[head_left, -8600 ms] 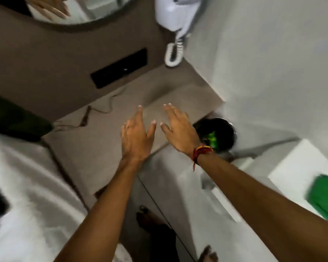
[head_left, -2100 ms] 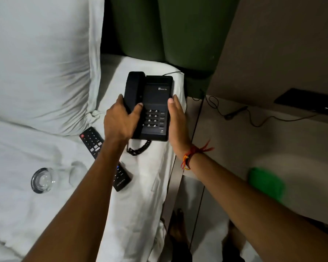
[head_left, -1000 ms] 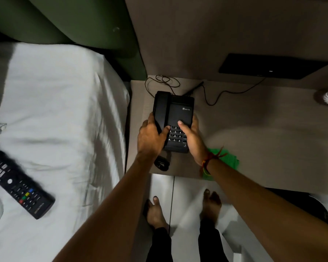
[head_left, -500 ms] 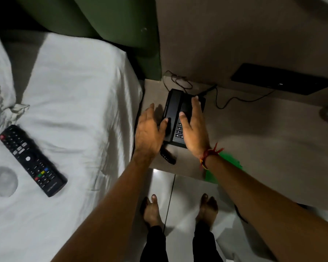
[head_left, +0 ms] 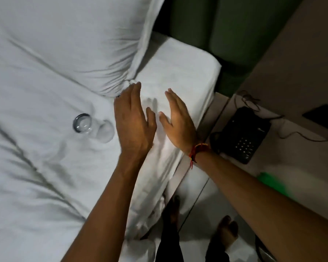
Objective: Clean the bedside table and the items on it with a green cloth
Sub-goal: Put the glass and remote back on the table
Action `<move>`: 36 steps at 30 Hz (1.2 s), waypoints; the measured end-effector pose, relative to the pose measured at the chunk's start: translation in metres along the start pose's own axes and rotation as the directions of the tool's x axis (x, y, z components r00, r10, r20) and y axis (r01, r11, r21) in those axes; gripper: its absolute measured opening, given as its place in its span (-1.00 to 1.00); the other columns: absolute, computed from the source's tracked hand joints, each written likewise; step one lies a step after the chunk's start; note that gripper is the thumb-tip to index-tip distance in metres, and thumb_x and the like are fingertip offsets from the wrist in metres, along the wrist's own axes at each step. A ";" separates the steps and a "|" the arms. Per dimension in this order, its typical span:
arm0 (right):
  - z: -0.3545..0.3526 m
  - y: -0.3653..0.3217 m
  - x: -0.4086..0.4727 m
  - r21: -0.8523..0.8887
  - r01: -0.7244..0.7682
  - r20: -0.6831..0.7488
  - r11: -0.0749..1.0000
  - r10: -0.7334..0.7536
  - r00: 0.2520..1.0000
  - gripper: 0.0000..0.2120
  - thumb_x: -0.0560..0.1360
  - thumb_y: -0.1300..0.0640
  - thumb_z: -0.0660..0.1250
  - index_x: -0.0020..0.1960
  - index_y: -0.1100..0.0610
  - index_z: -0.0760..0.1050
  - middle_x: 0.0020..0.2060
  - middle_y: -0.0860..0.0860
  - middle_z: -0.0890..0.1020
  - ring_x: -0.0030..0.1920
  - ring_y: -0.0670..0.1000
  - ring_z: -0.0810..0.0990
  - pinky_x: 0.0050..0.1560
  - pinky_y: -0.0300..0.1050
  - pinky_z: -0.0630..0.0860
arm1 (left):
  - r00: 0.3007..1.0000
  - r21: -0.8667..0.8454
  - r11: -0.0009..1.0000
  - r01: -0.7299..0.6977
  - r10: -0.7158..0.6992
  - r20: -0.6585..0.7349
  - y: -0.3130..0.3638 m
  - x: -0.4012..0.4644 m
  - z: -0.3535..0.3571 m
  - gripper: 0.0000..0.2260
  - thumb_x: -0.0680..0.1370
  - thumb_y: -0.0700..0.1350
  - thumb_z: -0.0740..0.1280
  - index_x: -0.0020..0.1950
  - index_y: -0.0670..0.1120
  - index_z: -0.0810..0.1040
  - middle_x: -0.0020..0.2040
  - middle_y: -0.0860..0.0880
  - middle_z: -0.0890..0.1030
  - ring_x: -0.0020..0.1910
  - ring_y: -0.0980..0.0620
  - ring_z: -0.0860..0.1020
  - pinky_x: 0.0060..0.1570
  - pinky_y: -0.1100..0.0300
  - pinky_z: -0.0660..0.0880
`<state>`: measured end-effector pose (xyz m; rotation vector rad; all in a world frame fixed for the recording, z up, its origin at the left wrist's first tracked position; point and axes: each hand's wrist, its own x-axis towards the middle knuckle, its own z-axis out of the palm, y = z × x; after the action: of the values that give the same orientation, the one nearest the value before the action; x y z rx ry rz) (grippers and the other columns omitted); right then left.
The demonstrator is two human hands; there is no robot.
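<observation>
The black telephone (head_left: 244, 135) rests on the beige bedside table (head_left: 292, 154) at the right, its cord trailing toward the wall. The green cloth (head_left: 271, 183) lies on the table's front part, blurred and partly behind my right forearm. My left hand (head_left: 133, 121) and my right hand (head_left: 178, 120) hover over the white bed sheet (head_left: 45, 176), both with fingers spread and nothing in them. A clear drinking glass (head_left: 92, 127) lies on its side on the sheet just left of my left hand. The remote is not visible.
A white pillow (head_left: 64, 38) fills the upper left. A green headboard (head_left: 216, 25) stands behind the bed. A dark wall panel (head_left: 322, 116) is above the table. My bare feet (head_left: 225, 233) stand on the pale floor between bed and table.
Both hands have let go of the telephone, now resting on the table, and have moved left over the bed. My view has swung left toward the pillow and glass.
</observation>
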<state>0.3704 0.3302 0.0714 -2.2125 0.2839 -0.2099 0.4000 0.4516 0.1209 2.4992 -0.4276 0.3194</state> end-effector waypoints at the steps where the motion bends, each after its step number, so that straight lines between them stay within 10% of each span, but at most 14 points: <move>1: 0.011 -0.011 0.000 -0.030 0.010 0.017 1.000 -0.010 1.000 -0.41 0.61 0.16 0.33 0.57 0.28 0.25 0.56 0.19 0.33 0.59 0.15 0.28 0.58 0.05 0.27 | 0.999 0.044 0.999 0.006 -0.005 -0.033 -0.011 0.001 -0.012 -0.47 0.55 -0.21 0.32 0.53 -0.25 0.39 0.50 -0.22 0.45 0.49 -0.24 0.40 0.56 -0.14 0.25; 7: 0.074 -0.061 -0.007 -0.243 -0.020 0.047 0.970 0.032 0.998 -0.27 0.46 -0.10 0.45 0.49 0.25 0.36 0.26 0.18 0.54 0.23 0.20 0.49 0.28 0.09 0.47 | 0.965 0.180 0.948 0.264 -0.260 -0.041 -0.083 -0.020 -0.059 -0.33 0.55 0.01 0.41 0.60 -0.16 0.29 0.58 -0.25 0.28 0.55 -0.23 0.31 0.60 -0.23 0.13; 13: 0.105 -0.062 -0.013 -0.350 -0.132 -0.002 0.928 0.140 0.990 -0.28 0.43 -0.06 0.47 0.46 0.26 0.34 0.25 0.18 0.48 0.24 0.20 0.47 0.27 0.09 0.51 | 0.900 -0.248 0.866 0.434 -0.430 0.071 -0.122 -0.042 -0.062 -0.22 0.45 -0.06 0.56 0.59 0.06 0.26 0.47 0.01 0.45 0.42 0.04 0.45 0.42 0.16 0.40; 20: 0.093 -0.058 -0.009 -0.333 -0.233 -0.054 0.914 0.228 0.972 -0.64 0.46 0.03 0.42 0.17 0.20 0.52 0.11 0.14 0.55 0.15 0.17 0.51 0.16 0.07 0.56 | 0.873 -0.418 0.801 0.429 -0.486 -0.034 -0.115 -0.034 -0.048 -0.32 0.36 -0.19 0.56 0.43 0.05 0.39 0.25 0.12 0.62 0.21 0.11 0.62 0.25 -0.01 0.57; 36: -0.104 0.087 -0.068 -0.163 -0.578 -0.439 0.800 0.465 0.768 -0.53 0.44 -0.05 0.42 0.27 0.17 0.52 0.18 0.13 0.54 0.17 0.15 0.52 0.20 0.04 0.51 | 0.981 -0.596 0.782 0.182 -0.103 0.164 0.088 -0.050 0.079 -0.33 0.43 -0.12 0.59 0.46 0.03 0.37 0.26 0.15 0.58 0.18 0.12 0.62 0.18 -0.06 0.64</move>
<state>0.2676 0.2183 0.0620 -2.2591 1.2129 -0.2965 0.3322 0.3487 0.0855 1.8959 -0.3193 -0.0420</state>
